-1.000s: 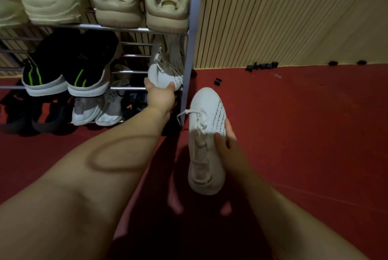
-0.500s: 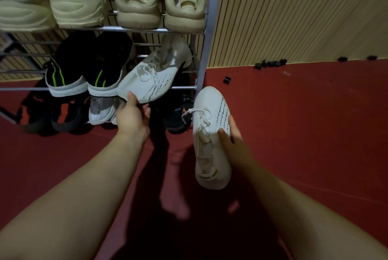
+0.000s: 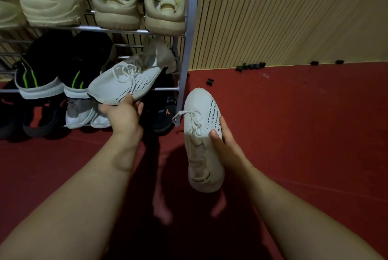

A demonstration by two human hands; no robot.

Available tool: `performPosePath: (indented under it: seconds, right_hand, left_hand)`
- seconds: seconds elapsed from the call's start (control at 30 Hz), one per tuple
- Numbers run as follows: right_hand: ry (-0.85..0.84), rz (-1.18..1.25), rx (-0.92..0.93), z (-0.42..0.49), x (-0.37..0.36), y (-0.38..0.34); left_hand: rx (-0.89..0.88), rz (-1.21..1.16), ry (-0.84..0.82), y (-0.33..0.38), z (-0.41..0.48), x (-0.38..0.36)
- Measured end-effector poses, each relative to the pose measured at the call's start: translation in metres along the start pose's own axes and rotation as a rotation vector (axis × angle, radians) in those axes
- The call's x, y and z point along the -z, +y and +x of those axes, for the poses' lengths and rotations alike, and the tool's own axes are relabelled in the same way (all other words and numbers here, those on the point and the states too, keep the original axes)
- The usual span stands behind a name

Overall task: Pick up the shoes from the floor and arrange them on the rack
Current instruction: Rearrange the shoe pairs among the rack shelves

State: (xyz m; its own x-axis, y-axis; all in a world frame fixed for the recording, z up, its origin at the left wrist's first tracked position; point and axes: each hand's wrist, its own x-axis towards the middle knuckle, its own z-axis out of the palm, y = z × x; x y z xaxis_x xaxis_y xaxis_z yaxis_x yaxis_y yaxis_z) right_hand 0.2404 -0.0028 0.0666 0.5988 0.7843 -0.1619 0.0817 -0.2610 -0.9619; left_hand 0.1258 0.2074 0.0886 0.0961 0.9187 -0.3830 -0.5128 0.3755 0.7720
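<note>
Sneaker (image 3: 202, 140) runs lengthwise away, toe toward rack (image 3: 190, 28)

No text, brand or number can be read. Rows of tiny dark marks run along the white shoe (image 3: 134, 86) at the rack (image 3: 190, 28) and the second white shoe (image 3: 199, 110) right of the rack, too small to make out.

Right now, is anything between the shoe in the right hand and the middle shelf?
Yes. Its twin, gripped by the left hand, lies slanted across the gap on the middle shelf, right of the black shoes. The rack's post stands just left of the shoe held by the right hand.
</note>
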Motion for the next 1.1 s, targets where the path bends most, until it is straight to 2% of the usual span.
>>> performPosePath:
  seconds: [0.13,0.23,0.47,0.67,0.83,0.93,1.1]
  right_hand:
    - [0.031,-0.017,-0.057,-0.003,-0.001,-0.009]
    - [0.049,0.076,-0.123,-0.006,0.000,-0.020]
    - [0.032,0.010,-0.072,-0.010,0.011,-0.038]
    - [0.050,0.063,-0.150,-0.012,0.009,-0.054]
    - [-0.013,0.191,-0.274,-0.007,-0.017,-0.074]
    - [-0.066,0.103,-0.327,-0.009,-0.038,-0.082]
    - [-0.047,0.024,-0.459,-0.015,-0.060,-0.083]
  left_hand:
    - [-0.072,0.070,-0.049,0.015,0.000,0.026]
    - [-0.059,0.145,-0.082,0.031,-0.004,0.036]
    - [0.021,0.083,-0.166,0.062,-0.032,0.042]
    - [-0.069,0.208,-0.239,0.095,-0.027,0.062]
    - [0.150,0.278,-0.284,0.104,-0.021,0.082]
    - [0.246,0.347,-0.344,0.098,-0.018,0.093]
    - [0.334,0.392,-0.396,0.100,-0.006,0.106]
